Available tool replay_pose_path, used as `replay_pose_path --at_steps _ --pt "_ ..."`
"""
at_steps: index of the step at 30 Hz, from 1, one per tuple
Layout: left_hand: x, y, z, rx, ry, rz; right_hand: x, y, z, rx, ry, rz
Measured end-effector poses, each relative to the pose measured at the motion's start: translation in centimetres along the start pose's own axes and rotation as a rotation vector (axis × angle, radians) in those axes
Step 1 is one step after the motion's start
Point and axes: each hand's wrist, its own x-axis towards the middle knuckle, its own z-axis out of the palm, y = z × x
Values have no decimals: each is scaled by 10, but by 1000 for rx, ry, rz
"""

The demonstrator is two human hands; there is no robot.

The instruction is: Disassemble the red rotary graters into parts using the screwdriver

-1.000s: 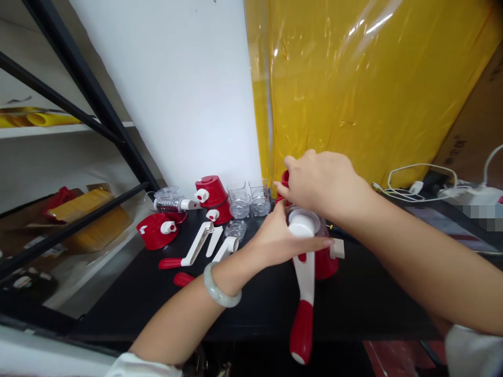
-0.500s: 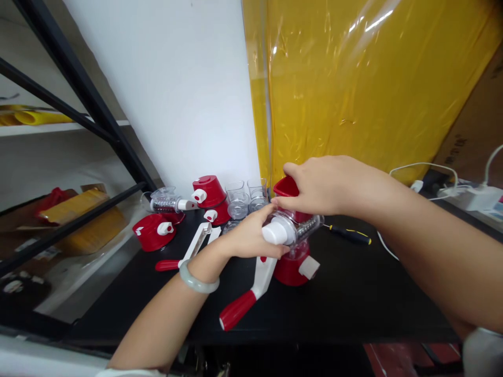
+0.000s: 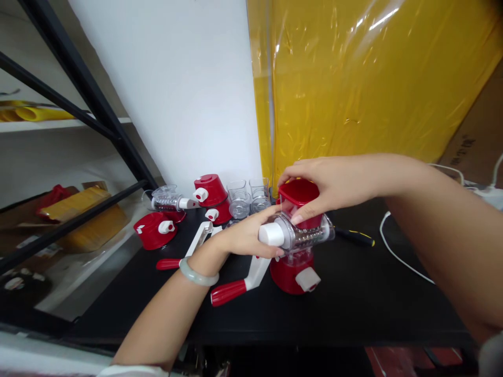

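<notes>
- Rotary grater (image 3: pixel 308 238): upright on surface (image 3: pixel 353 311), under right hand (image 3: pixel 338 180) and just right of left hand (image 3: pixel 247 235).
- Right hand: half-curled, gripping red hopper (image 3: pixel 299 195); thumb on near side, other fingers around far rim.
- Left hand: curved around white hub (image 3: pixel 271 234); thumb below, fingers behind.
- Crank handle (image 3: pixel 228 293): below left hand, angled toward near edge.
- Screwdriver (image 3: pixel 357 236): flat, below right wrist.
- Stacked red bases (image 3: pixel 214 195): beyond left hand, to its left.
- Clear cups (image 3: pixel 239 205): beyond left hand.
</notes>
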Motion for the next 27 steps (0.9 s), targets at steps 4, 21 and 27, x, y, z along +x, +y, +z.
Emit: replay_pose_path --at_steps 4,21,27 --pt "-9 11 6 34 54 -52 -1 3 1 36 7 0" --pt "-111 -6 19 307 427 -563 -1 11 12 88 82 5" --pt "-125 -36 7 669 519 -748 0 10 13 94 64 12"
